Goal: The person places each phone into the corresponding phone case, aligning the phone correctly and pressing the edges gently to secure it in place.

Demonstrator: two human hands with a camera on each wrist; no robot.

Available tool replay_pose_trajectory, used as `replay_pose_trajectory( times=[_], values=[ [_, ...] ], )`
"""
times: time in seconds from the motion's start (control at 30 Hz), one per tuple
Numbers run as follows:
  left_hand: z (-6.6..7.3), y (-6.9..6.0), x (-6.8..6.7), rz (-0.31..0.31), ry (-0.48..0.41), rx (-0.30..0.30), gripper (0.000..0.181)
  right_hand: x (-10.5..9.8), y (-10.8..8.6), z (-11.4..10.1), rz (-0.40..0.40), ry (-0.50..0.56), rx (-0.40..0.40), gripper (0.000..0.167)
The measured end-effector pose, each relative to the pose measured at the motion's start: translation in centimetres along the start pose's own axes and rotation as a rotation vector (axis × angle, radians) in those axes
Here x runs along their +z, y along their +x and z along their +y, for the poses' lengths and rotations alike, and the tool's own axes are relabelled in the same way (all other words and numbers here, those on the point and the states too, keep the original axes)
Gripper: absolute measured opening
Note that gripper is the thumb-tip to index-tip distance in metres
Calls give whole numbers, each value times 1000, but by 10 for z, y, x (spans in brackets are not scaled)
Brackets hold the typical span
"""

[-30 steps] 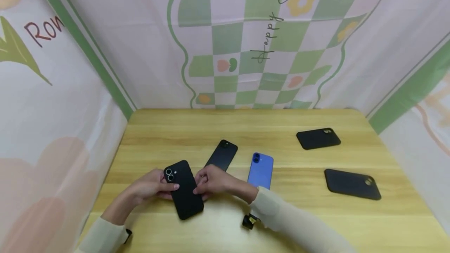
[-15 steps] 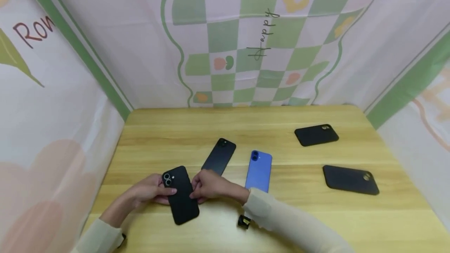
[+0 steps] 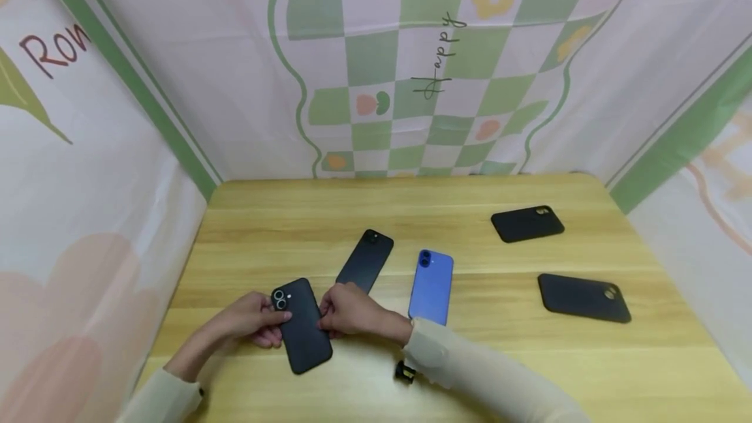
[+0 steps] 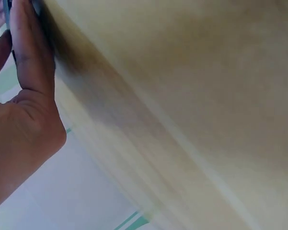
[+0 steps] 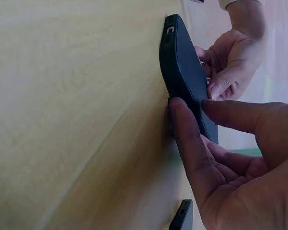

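Both hands hold a phone in a black case (image 3: 307, 341), its back with two ringed lenses facing up in the head view. My left hand (image 3: 254, 318) grips the left edge near the lenses, thumb on the back. Against the opposite long edge, my right hand (image 3: 351, 309) pinches the case between thumb and fingers, as the right wrist view shows. That view also shows the port opening in the cased phone's end (image 5: 170, 29). Just beyond the right hand lies a dark phone (image 3: 367, 260), its lower end hidden by that hand. A blue phone (image 3: 431, 286) lies beside the right forearm.
Two black phone cases with camera cutouts lie at the right: a farther case (image 3: 523, 225) and a nearer case (image 3: 578, 297). The wooden table (image 3: 470, 371) meets printed cloth (image 3: 252, 116) at the back and sides. A small black and yellow item (image 3: 405, 372) shows by the right cuff.
The cased phone has come slightly toward the person, still in both hands. The left fingers that were beneath it now show more at its left edge. The head view has shifted a little.
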State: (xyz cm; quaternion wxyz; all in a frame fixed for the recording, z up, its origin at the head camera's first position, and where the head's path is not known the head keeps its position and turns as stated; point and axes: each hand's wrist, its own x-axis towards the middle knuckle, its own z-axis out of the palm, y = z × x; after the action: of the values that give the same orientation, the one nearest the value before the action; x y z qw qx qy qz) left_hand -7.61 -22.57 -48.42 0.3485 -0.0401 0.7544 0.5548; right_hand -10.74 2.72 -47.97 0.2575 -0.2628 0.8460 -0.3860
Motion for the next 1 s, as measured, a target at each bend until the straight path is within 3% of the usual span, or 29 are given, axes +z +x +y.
replay_pose_trajectory(
  times=[0.4, 0.73, 0.87, 1.0],
  values=[
    [0, -4, 7, 84, 129, -2, 28, 2, -2, -1, 8, 28, 24, 7],
    [7, -5, 11, 163, 333, 13, 38, -11, -15, 6, 22, 47, -21, 10],
    [14, -7, 13, 266, 433, 40, 37, -28, -29, 18, 67, 52, -19, 12],
    [24, -8, 11, 449, 563, 102, 31, -49, -42, 30, 127, 52, -11, 16]
  ],
)
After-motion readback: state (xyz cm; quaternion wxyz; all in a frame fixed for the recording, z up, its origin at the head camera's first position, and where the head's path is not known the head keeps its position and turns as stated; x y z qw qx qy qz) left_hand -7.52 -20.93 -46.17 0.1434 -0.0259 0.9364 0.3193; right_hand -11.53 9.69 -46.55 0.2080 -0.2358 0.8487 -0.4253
